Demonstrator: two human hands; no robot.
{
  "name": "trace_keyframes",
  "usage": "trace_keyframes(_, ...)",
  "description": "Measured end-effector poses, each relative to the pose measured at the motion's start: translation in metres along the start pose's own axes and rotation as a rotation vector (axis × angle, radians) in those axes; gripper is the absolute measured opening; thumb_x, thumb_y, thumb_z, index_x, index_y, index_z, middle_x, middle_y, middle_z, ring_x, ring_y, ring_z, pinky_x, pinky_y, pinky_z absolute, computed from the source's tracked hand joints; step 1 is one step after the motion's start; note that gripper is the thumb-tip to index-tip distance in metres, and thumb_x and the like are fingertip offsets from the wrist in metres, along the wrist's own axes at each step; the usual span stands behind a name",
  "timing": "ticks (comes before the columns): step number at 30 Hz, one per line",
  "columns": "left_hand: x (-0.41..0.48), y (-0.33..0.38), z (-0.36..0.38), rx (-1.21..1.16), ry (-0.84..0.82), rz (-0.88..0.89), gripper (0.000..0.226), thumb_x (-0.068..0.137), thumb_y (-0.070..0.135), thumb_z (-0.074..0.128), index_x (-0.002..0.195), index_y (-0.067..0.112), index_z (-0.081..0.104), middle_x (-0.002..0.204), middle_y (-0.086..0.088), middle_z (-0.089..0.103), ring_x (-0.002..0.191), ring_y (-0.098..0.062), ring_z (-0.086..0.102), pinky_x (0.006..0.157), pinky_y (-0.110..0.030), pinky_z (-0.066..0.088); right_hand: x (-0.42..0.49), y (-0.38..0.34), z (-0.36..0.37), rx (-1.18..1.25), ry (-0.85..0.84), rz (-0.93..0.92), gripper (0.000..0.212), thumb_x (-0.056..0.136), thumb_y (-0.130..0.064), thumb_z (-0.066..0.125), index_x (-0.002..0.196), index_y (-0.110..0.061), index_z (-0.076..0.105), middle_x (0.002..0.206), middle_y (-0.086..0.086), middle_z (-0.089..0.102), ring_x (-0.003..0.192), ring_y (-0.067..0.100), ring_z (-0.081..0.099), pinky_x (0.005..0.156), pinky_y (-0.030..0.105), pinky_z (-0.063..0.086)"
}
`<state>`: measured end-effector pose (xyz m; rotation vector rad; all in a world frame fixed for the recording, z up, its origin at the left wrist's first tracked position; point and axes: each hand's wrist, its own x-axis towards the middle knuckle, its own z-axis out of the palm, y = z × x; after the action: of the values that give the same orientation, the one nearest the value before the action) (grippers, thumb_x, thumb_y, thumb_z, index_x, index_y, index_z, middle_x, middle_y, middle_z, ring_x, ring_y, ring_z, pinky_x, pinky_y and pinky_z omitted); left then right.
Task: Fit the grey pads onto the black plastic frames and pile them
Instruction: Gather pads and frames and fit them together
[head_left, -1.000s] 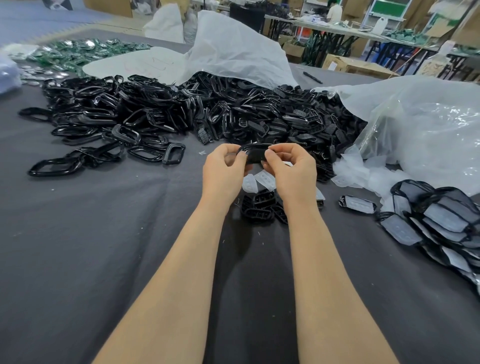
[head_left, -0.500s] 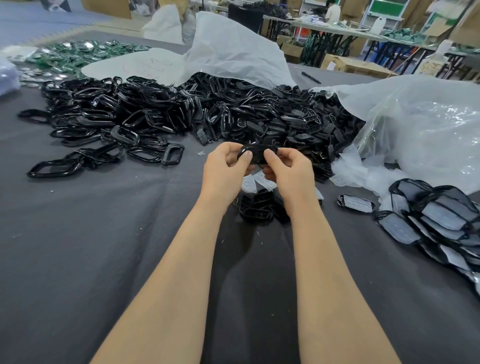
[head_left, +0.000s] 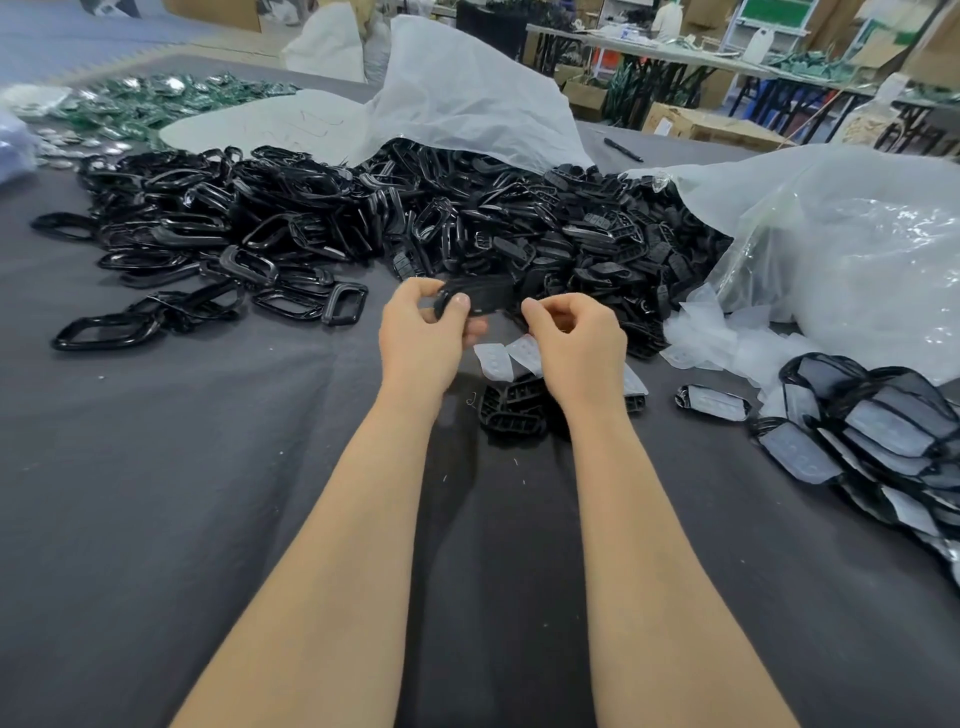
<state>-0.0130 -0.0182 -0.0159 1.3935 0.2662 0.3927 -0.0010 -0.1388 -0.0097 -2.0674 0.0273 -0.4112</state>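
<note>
While the left hand (head_left: 421, 338) pinches a black frame (head_left: 485, 297) between thumb and fingers, up off the table (head_left: 156, 493), the right hand (head_left: 576, 338) curls at the frame's right end. Gripping or just touching? I cannot tell. Directly under the grip lie loose grey pads (head_left: 498, 359) and bare frames (head_left: 511, 413). Off to its right sits the finished pile (head_left: 883, 431). Beyond it, the dark scribbles on the white sack (head_left: 467, 104) are unreadable.

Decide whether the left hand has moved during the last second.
Yes. The left hand, pinching a black frame, has shifted slightly left, toward the lone D-shaped ring.
</note>
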Motion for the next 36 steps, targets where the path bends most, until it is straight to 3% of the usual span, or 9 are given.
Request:
trace_keyframes(4,0.003,0.0,-0.003,-0.108,0.155,0.002,0.02,0.097,0.005,0.052,0.087,0.022,0.047,0.076,-0.004,0.066,0.054,-0.001,0.064,0.059,-0.017,0.053,-0.004,0.001,0.003,-0.5,-0.18,0.036,0.034,0.086,-0.045,0.062,0.068,-0.017,0.06,0.073,0.001,0.057,0.081,0.021,0.054,0.066,0.026,0.036)
trace_keyframes(7,0.003,0.001,-0.003,-0.123,0.189,0.009,0.02,0.097,0.006,0.053,0.087,0.023,0.046,0.076,-0.004,0.067,0.056,-0.002,0.065,0.059,-0.017,0.052,-0.007,-0.004,0.012,-0.657,-0.263,0.074,0.037,0.084,-0.051,0.06,0.093,-0.016,0.068,0.098,0.006,0.066,0.099,0.028,0.057,0.085,0.036,0.048)
trace_keyframes(10,0.002,0.001,-0.003,-0.125,0.192,0.003,0.019,0.097,0.007,0.053,0.088,0.023,0.047,0.079,-0.006,0.067,0.056,-0.001,0.065,0.058,-0.016,0.052,-0.011,-0.01,0.017,-0.702,-0.274,0.034,0.034,0.09,-0.044,0.056,0.108,-0.017,0.065,0.112,0.006,0.065,0.108,0.029,0.055,0.095,0.039,0.044)
trace_keyframes(13,0.002,0.001,-0.004,-0.118,0.188,-0.003,0.015,0.097,0.007,0.054,0.091,0.02,0.048,0.083,-0.008,0.067,0.057,-0.001,0.065,0.058,-0.016,0.052,-0.011,-0.011,0.013,-0.474,-0.248,-0.009,0.022,0.094,-0.036,0.055,0.097,-0.014,0.06,0.098,0.003,0.065,0.098,0.024,0.059,0.086,0.032,0.044)
trace_keyframes(16,0.002,0.001,-0.003,-0.083,0.165,-0.002,0.02,0.097,0.007,0.054,0.088,0.024,0.047,0.081,-0.004,0.067,0.059,-0.002,0.065,0.062,-0.019,0.053,-0.005,-0.007,-0.002,-0.049,-0.137,0.072,0.007,0.093,-0.015,0.057,0.088,-0.012,0.056,0.081,0.004,0.064,0.061,0.004,0.063,0.061,0.013,0.045)
trace_keyframes(20,-0.001,0.0,0.001,-0.009,0.098,-0.003,0.023,0.096,0.009,0.055,0.087,0.028,0.047,0.067,0.007,0.065,0.061,-0.005,0.066,0.071,-0.026,0.057,0.0,-0.003,-0.014,0.261,-0.169,0.119,0.011,0.096,-0.008,0.053,0.095,-0.01,0.064,0.074,0.007,0.066,0.062,0.008,0.064,0.072,0.025,0.056)
trace_keyframes(30,-0.002,0.0,0.002,0.049,0.03,-0.004,0.018,0.096,0.009,0.055,0.092,0.026,0.05,0.072,0.002,0.067,0.064,-0.005,0.068,0.075,-0.028,0.058,0.0,-0.01,-0.018,0.518,-0.149,0.053,0.016,0.091,-0.005,0.061,0.086,-0.019,0.067,0.068,-0.004,0.065,0.062,0.004,0.06,0.062,0.016,0.049)
trace_keyframes(33,-0.002,0.001,0.002,0.117,0.005,0.001,0.017,0.096,0.011,0.055,0.095,0.028,0.05,0.078,-0.001,0.068,0.066,-0.008,0.068,0.079,-0.03,0.058,-0.002,-0.011,-0.015,0.347,-0.247,-0.044,0.016,0.091,-0.003,0.059,0.093,-0.016,0.067,0.076,-0.003,0.065,0.065,0.003,0.058,0.066,0.017,0.051)
trace_keyframes(36,-0.005,0.003,0.002,0.16,-0.037,0.011,0.024,0.096,0.011,0.054,0.088,0.033,0.049,0.082,-0.007,0.07,0.072,-0.014,0.069,0.083,-0.034,0.057,-0.004,-0.012,-0.009,0.187,-0.187,-0.087,0.009,0.089,-0.005,0.062,0.092,-0.012,0.063,0.083,0.001,0.067,0.075,0.013,0.063,0.073,0.023,0.054)
